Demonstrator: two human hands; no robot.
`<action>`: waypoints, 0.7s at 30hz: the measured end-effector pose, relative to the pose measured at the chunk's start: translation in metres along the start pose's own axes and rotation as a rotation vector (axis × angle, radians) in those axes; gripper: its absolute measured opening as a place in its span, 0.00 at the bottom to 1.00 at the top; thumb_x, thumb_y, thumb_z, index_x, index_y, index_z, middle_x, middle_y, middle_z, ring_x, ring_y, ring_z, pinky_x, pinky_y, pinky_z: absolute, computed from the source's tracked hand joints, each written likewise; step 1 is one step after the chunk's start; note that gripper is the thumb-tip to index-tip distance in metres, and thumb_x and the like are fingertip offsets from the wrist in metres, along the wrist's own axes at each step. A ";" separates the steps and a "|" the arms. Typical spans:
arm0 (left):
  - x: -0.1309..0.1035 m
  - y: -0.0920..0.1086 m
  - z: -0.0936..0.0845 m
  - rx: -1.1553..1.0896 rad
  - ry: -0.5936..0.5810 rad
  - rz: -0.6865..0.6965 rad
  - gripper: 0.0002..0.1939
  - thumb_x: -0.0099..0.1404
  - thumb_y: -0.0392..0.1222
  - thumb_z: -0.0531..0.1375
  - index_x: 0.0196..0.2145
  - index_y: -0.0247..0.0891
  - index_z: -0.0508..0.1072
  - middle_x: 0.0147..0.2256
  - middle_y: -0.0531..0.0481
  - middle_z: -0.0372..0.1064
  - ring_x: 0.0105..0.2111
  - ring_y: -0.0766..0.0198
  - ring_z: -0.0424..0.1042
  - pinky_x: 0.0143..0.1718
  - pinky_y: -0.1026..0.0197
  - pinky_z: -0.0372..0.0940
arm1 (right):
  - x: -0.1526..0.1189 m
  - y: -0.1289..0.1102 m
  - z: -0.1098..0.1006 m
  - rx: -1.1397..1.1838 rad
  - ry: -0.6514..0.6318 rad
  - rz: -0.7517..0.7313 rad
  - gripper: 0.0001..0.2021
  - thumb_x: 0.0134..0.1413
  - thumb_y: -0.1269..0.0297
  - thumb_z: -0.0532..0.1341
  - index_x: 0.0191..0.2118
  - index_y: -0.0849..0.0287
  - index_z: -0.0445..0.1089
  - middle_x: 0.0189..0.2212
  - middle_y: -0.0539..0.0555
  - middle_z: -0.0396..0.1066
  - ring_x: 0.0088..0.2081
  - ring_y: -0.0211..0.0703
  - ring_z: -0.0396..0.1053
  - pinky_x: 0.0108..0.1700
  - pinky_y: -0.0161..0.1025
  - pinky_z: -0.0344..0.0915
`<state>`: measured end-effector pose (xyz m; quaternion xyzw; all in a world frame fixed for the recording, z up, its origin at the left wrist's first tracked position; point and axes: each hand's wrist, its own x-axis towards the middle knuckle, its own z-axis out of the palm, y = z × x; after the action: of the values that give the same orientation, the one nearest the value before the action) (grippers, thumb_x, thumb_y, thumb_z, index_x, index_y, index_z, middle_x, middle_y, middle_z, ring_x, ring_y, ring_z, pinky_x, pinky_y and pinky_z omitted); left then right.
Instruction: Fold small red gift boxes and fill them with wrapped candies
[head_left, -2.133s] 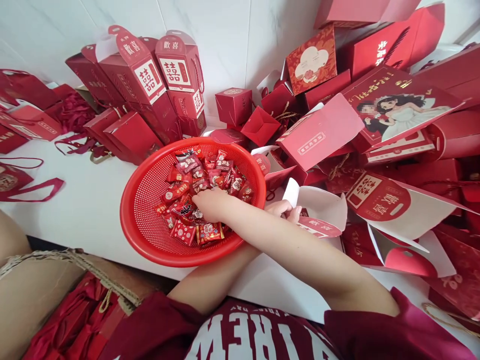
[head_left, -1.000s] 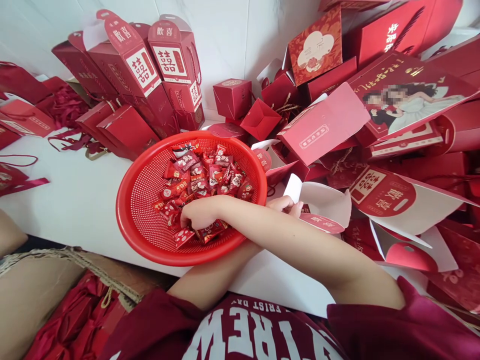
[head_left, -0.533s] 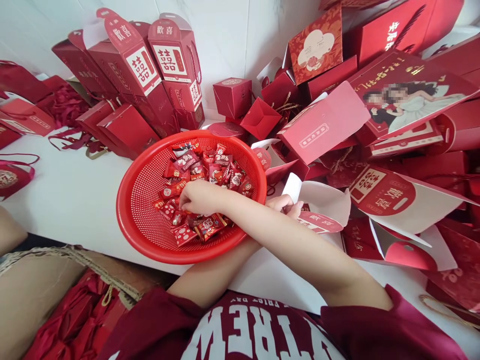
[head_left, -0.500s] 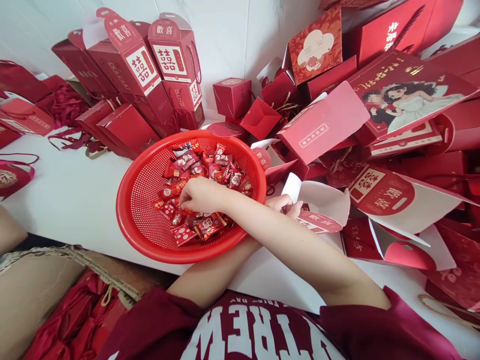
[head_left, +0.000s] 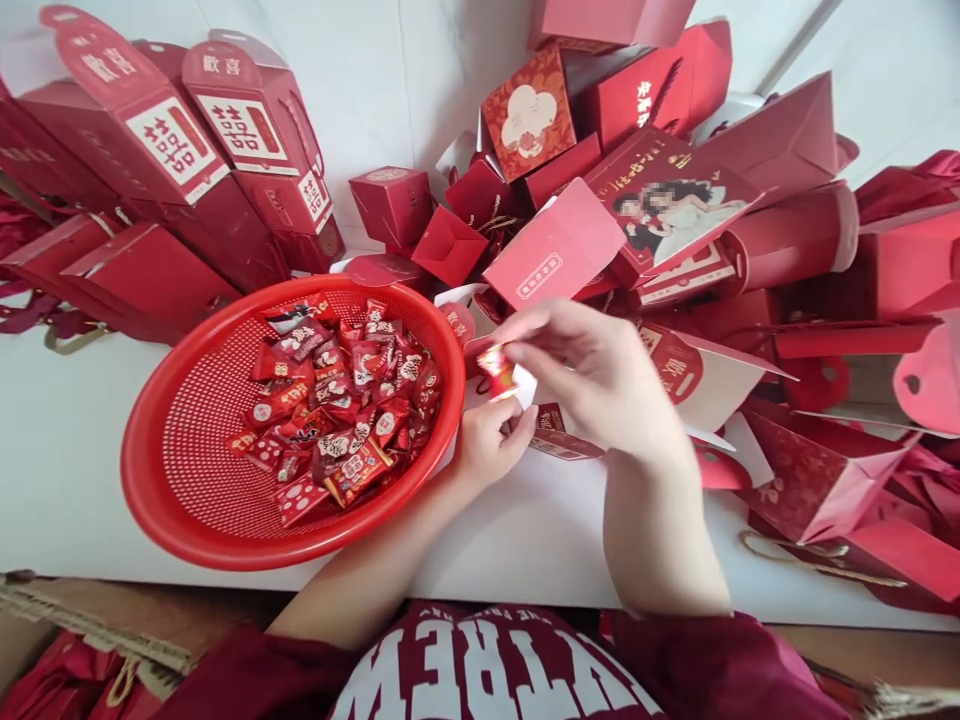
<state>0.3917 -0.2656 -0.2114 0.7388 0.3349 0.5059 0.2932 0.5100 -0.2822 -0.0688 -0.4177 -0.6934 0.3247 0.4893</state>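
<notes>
**At the centre of the white table [head_left: 551, 545]: gift carton [head_left: 568, 447] and wrapped candy [head_left: 496, 370]**

1. Far and right: a pile of red gift boxes [head_left: 555, 245].
2. Left: perforated red plastic basket [head_left: 270, 555], tilted in view, containing loose candies [head_left: 330, 400].
3. Right of the basket: the gift carton, flaps open, largely covered by the right hand [head_left: 607, 375].
4. Right hand: enters from the right, fingertips toward the left. Thumb and forefinger pinch the wrapped candy.
5. Left hand [head_left: 491, 440]: near side, beside the basket rim. Fingers and thumb are closed on the carton's left edge.
6. White flap [head_left: 525, 388]: stands at the carton's left edge, overlapping the candy's right side in view. Contact cannot be determined.
7. Wrapped candy: left of the right hand's palm, directly above the left hand's fingers, to the left of the carton's visible panel. Its long axis appears to run far to near, slanting slightly right; blur limits certainty.
</notes>
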 end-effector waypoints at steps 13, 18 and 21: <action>0.005 0.027 -0.017 0.218 0.107 0.489 0.20 0.60 0.29 0.59 0.19 0.38 0.52 0.15 0.58 0.47 0.17 0.70 0.47 0.20 0.62 0.45 | -0.053 -0.027 -0.068 -0.745 0.018 0.118 0.10 0.67 0.66 0.55 0.46 0.58 0.73 0.41 0.55 0.77 0.40 0.44 0.75 0.40 0.38 0.69; 0.003 0.036 -0.028 0.226 0.122 0.637 0.15 0.58 0.30 0.58 0.21 0.39 0.55 0.16 0.57 0.51 0.17 0.69 0.50 0.20 0.62 0.47 | -0.062 -0.041 -0.077 -0.701 -0.006 0.107 0.10 0.69 0.64 0.54 0.46 0.56 0.72 0.41 0.53 0.77 0.38 0.42 0.75 0.39 0.37 0.70; 0.000 0.037 -0.029 0.238 0.135 0.606 0.14 0.59 0.31 0.58 0.20 0.39 0.58 0.15 0.57 0.53 0.17 0.70 0.51 0.19 0.63 0.49 | -0.063 -0.039 -0.080 -0.697 -0.032 0.099 0.09 0.67 0.64 0.57 0.49 0.55 0.71 0.45 0.53 0.76 0.43 0.43 0.75 0.43 0.38 0.71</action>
<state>0.3716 -0.2853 -0.1735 0.7988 0.1754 0.5752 0.0182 0.5864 -0.3529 -0.0365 -0.5875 -0.7490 0.0982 0.2902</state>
